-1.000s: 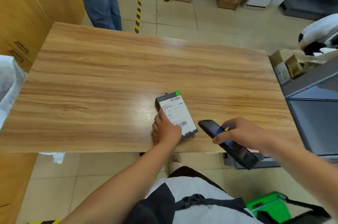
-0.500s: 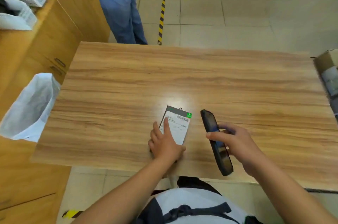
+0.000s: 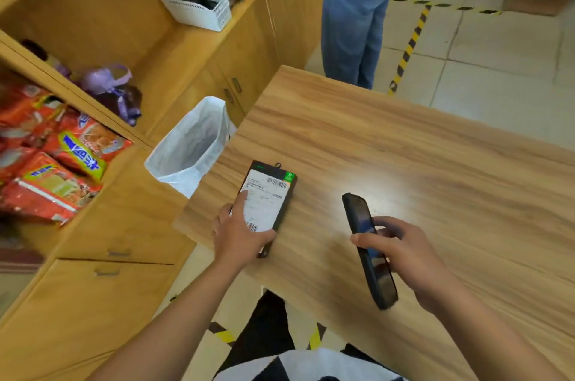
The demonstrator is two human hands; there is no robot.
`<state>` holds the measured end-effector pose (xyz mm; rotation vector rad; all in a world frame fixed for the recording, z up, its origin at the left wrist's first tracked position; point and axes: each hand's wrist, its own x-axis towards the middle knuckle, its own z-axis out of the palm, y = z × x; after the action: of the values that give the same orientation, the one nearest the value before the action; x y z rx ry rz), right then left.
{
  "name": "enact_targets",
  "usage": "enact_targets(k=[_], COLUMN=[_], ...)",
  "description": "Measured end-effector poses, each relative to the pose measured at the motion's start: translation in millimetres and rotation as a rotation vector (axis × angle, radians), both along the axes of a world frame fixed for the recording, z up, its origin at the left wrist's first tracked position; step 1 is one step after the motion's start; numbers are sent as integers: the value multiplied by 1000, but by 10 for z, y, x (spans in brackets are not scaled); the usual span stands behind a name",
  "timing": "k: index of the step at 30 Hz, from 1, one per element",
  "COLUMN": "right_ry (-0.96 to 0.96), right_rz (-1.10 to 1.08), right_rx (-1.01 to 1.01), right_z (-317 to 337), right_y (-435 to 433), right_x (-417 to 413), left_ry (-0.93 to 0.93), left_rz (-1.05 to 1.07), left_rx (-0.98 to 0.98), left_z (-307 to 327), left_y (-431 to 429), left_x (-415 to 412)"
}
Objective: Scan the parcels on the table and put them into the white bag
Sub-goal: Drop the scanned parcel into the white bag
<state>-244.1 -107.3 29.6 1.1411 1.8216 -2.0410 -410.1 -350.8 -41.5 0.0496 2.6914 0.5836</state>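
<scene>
Wood-grain table, one flat black parcel near its left corner.

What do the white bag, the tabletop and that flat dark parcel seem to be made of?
White bag: thin, crinkled, light shows through; probably plastic film or woven plastic.
Tabletop: wood grain with a glossy glare patch; varnished wood or laminate, cannot tell which.
Parcel: matt dark flat box, likely card or plastic, with a white paper label bearing barcodes.
</scene>
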Motion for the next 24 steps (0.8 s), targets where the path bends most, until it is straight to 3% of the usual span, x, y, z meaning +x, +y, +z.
enact_targets(k=[7, 14, 24], right_ry=[27, -23, -106], right_rz=[-63, -115, -201], right_rx=[41, 100, 186], right_z=[144, 290, 280], right_y=[-737, -1384, -1611], right_x=[-1152, -1874, -2048], left_ry=[45, -79, -193], left_rz=[96, 132, 83], left_rx=[50, 40, 114], left_z=[-235, -431, -637], left_y=[-650, -1184, -1425], left_x=[-1679, -3261, -4229])
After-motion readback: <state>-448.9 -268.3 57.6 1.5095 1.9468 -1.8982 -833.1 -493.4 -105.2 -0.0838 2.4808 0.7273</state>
